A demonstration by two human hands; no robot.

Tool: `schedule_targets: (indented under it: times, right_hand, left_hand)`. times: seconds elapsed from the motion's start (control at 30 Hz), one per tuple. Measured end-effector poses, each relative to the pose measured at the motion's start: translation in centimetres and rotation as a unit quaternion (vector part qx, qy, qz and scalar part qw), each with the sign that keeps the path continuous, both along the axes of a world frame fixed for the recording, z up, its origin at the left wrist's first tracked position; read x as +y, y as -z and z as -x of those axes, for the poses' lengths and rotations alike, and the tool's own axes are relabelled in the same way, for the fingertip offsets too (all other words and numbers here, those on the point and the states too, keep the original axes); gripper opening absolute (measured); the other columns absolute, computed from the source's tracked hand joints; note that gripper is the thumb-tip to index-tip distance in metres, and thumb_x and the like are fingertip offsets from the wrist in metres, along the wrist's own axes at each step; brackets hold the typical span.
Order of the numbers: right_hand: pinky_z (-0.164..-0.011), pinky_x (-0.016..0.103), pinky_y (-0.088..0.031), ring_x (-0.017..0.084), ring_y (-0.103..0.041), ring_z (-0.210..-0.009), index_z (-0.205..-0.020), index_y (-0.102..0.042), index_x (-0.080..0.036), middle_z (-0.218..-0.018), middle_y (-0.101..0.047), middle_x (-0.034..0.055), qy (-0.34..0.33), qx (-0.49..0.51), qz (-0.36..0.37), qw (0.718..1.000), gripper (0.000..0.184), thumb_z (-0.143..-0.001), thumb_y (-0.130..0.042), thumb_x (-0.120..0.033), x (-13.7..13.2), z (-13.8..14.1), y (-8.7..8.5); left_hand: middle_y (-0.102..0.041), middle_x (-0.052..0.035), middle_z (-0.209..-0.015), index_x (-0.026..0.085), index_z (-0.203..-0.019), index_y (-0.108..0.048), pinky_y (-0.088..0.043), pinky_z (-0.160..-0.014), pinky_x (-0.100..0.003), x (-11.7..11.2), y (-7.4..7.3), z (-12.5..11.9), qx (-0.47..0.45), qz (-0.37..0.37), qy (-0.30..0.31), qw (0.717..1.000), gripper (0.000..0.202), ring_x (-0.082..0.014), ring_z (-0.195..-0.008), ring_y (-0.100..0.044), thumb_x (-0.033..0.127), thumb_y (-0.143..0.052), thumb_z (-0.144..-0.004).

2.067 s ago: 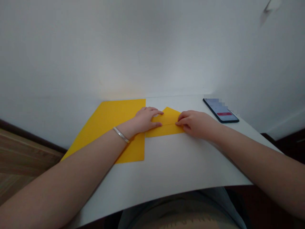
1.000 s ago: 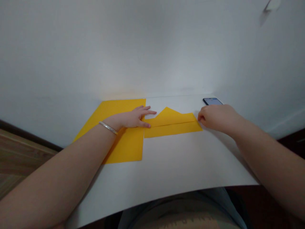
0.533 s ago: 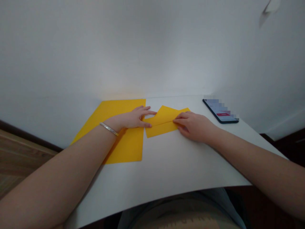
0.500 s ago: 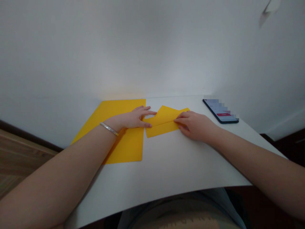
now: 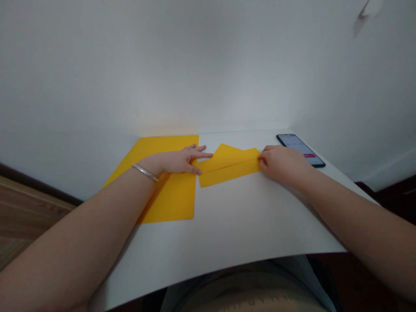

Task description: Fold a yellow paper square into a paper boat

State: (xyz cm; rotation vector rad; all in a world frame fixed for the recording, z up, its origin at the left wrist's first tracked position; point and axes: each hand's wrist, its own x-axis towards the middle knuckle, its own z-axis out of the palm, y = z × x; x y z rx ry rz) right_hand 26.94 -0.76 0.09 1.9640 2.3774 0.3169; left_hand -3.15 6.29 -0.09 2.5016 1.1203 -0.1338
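Note:
A folded piece of yellow paper (image 5: 230, 167) lies on the white table, with a long strip folded along its near side and a peak at its far edge. My left hand (image 5: 183, 161) has its fingers spread, the thumb and a fingertip touching the left end of the folded paper. The right end of the strip is pinched between the fingers of my right hand (image 5: 282, 164). Under my left hand and wrist lies a larger flat yellow sheet (image 5: 175, 203).
A phone (image 5: 316, 161) with a lit screen lies at the table's back right, partly behind my right hand. The white table (image 5: 227, 229) meets a pale wall (image 5: 208, 65) at the back. Wooden furniture (image 5: 29, 212) stands at the left.
My right hand has slid right along the strip to its right end, now covering part of the phone. My left hand has shifted slightly left. The folded paper has stayed in place.

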Motion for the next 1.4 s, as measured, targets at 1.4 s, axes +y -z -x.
schedule_targets:
  times: [1.4]
  right_hand:
    - [-0.105,0.046,-0.039,0.032,-0.045,-0.128,-0.148,-0.023,-0.007,-0.147,-0.038,0.022,-0.002,0.309,-0.04,0.95,0.091,-0.078,-0.059,-0.053,1.7,0.0,1.5]
  left_hand:
    - [-0.057,-0.0102,-0.127,0.016,-0.101,-0.06,-0.041,-0.105,-0.038,-2.9,1.5,-4.8,-0.247,-0.167,-0.2,0.933,0.029,-0.0237,-0.119,-0.051,0.034,-0.045,-0.086]
